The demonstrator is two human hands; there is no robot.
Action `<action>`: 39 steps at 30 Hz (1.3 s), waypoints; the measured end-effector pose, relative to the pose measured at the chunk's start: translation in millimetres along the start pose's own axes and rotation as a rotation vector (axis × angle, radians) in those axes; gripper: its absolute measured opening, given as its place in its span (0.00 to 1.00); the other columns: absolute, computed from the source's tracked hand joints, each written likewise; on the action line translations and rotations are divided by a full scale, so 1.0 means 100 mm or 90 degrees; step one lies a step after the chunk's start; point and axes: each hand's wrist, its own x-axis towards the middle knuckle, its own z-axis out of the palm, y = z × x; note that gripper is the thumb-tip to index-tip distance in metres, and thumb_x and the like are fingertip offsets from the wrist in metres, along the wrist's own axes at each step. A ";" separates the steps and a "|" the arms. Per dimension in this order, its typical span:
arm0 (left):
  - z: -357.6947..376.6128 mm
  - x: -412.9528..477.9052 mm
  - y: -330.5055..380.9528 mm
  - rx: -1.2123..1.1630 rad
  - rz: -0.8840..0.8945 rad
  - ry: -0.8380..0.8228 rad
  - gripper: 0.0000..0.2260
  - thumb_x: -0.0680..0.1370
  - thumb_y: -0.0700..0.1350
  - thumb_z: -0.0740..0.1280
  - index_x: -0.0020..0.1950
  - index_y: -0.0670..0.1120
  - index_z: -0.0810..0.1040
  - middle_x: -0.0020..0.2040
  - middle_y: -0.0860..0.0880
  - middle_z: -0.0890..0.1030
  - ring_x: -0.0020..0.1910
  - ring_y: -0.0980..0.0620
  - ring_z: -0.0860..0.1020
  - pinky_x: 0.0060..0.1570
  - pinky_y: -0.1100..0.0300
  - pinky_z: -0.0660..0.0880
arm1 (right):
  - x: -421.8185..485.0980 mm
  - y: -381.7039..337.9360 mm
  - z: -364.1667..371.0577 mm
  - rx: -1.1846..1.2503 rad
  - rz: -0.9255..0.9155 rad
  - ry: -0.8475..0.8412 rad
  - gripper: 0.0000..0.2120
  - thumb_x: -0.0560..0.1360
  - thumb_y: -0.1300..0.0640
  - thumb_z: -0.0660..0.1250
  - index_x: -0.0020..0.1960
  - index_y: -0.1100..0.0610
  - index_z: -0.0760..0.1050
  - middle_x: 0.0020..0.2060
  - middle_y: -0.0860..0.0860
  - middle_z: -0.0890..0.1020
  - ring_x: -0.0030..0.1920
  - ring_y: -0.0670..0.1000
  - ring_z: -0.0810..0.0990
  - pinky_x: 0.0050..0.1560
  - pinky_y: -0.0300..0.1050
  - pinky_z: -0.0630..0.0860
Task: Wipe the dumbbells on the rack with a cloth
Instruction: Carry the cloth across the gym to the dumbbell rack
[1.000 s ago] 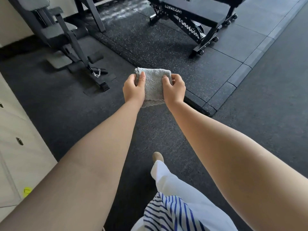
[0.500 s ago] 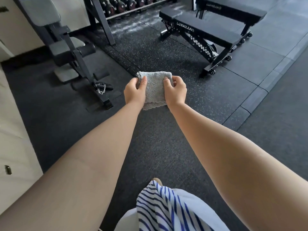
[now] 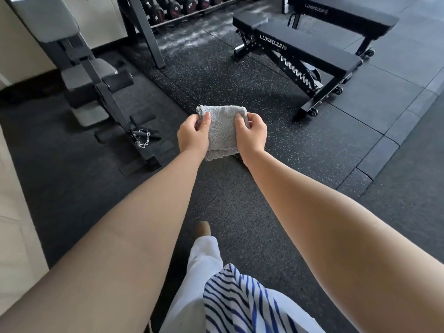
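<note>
A folded grey cloth (image 3: 222,131) is held out in front of me at arm's length. My left hand (image 3: 193,135) grips its left edge and my right hand (image 3: 252,134) grips its right edge, thumbs on top. Far ahead at the top of the view, several black dumbbells (image 3: 179,7) lie in a row on a low rack (image 3: 192,14). Only part of the rack shows; the rest is cut off by the frame edge. The cloth is well short of the dumbbells.
Two black adjustable benches (image 3: 302,51) stand on the speckled mat to the right. A grey-padded exercise machine (image 3: 91,75) with a chain handle stands to the left. A slanted black post (image 3: 144,30) rises in front of the rack. Pale cabinets (image 3: 16,224) line the left edge.
The view has moved forward and tilted up, bringing the dumbbell rack into sight and the benches nearer. Both hands keep the same hold on the cloth.
</note>
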 end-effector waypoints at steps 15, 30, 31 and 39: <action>0.38 2.86 0.05 -0.042 0.026 0.023 0.19 0.80 0.54 0.63 0.33 0.47 0.65 0.30 0.54 0.66 0.30 0.57 0.63 0.31 0.60 0.62 | 2.47 -0.59 1.39 -0.006 -0.049 -0.025 0.07 0.80 0.49 0.64 0.51 0.53 0.74 0.40 0.44 0.76 0.40 0.42 0.75 0.41 0.40 0.74; 1.12 4.76 0.11 -0.034 0.004 0.020 0.19 0.80 0.54 0.62 0.32 0.49 0.65 0.30 0.55 0.67 0.31 0.57 0.65 0.33 0.60 0.64 | 4.43 -0.65 2.09 -0.007 -0.025 -0.038 0.07 0.80 0.49 0.65 0.50 0.53 0.75 0.40 0.45 0.77 0.40 0.43 0.76 0.43 0.45 0.77; 1.20 4.91 0.13 -0.034 0.001 0.026 0.19 0.80 0.55 0.62 0.33 0.49 0.65 0.30 0.55 0.66 0.31 0.57 0.64 0.34 0.60 0.64 | 4.61 -0.67 2.13 -0.006 -0.028 -0.047 0.07 0.80 0.49 0.65 0.50 0.53 0.75 0.40 0.45 0.77 0.39 0.43 0.75 0.43 0.44 0.77; 1.74 6.06 0.47 -0.013 -0.029 0.095 0.20 0.80 0.55 0.62 0.32 0.48 0.63 0.31 0.53 0.66 0.31 0.55 0.64 0.35 0.58 0.63 | 6.05 -0.89 2.43 0.011 -0.046 -0.099 0.09 0.79 0.49 0.66 0.52 0.55 0.77 0.41 0.46 0.79 0.41 0.44 0.77 0.45 0.46 0.78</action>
